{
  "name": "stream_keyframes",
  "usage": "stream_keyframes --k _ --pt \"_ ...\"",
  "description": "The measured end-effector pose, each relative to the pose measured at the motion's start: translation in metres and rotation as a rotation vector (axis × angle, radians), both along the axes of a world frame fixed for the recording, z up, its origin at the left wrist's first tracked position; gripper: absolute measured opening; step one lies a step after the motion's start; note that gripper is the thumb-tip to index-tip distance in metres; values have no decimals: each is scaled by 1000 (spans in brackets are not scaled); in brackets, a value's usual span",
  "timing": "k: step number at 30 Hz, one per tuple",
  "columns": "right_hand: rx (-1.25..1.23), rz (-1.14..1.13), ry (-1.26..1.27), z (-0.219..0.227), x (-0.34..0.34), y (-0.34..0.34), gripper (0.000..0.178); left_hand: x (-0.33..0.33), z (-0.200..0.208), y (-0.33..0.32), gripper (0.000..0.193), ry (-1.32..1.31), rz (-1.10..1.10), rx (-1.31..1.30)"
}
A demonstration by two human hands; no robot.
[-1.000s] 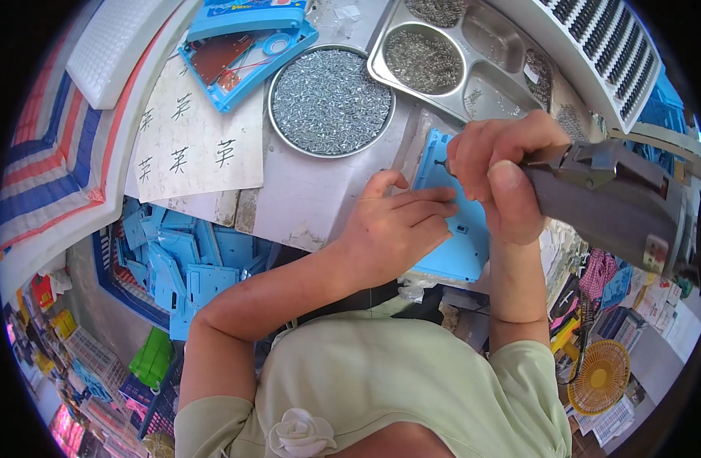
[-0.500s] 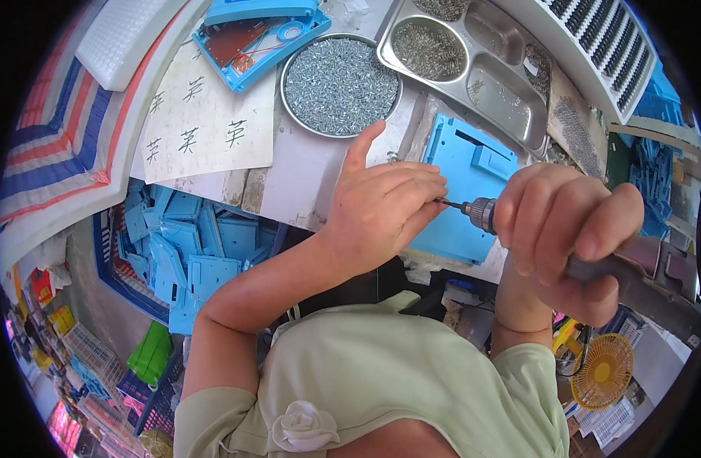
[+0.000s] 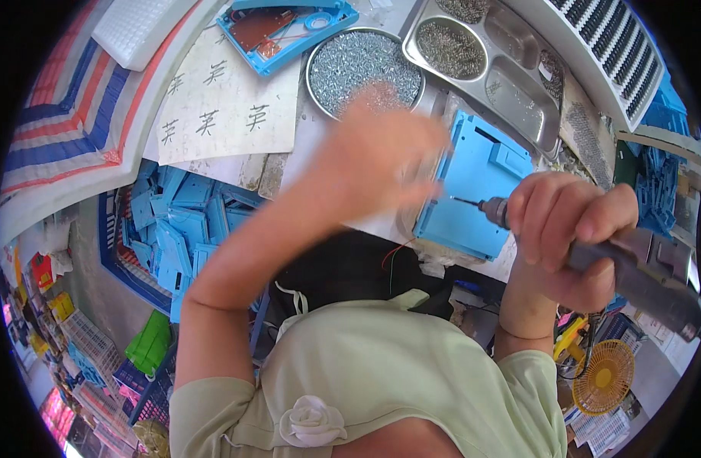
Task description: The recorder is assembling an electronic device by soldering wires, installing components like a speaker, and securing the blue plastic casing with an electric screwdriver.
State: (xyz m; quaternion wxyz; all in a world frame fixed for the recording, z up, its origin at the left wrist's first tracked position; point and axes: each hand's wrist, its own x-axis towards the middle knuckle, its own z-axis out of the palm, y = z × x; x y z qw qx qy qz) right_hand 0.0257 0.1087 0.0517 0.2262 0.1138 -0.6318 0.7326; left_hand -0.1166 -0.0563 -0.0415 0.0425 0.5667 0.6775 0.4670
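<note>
My right hand [image 3: 575, 229] is wrapped round a dark cordless screwdriver [image 3: 640, 278]. Its thin bit points left, over a flat blue plastic casing [image 3: 476, 183] that lies on the table. My left hand [image 3: 377, 156] is smeared by motion, between the casing and a round metal dish of small silvery screws [image 3: 358, 65]. Its fingers are too blurred to show whether they hold anything. Beyond the casing stands a steel compartment tray [image 3: 545, 126] with tiny metal parts in several of its hollows.
An opened blue casing with wires [image 3: 278, 38] lies at the back, by a paper sheet with handwriting [image 3: 228, 141]. Below the table's left edge, a basket [image 3: 110, 237] holds many blue casings. A white rack with dark rows [image 3: 606, 53] stands back right; a yellow fan [image 3: 604, 378] is lower right.
My left hand has come off the screwdriver's bit and moved up, nearer the screw dish. The screwdriver stays in my right hand, close to where it was. The whole view has shifted slightly.
</note>
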Motion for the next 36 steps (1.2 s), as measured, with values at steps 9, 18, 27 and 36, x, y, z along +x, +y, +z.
stream_keyframes --k 9,18,27,36 --pt "-53 -28 -135 -10 12 -11 39 -52 -23 6 10 389 368 -143" --pt "51 -65 -116 -32 6 -27 23 -30 -19 -4 16 244 179 -158" --pt "30 -43 -51 -2 5 -21 29 40 -6 -27 16 87 37 -34" --pt "60 -45 -31 -1 19 -31 29 54 -2 -26 21 82 31 -27"
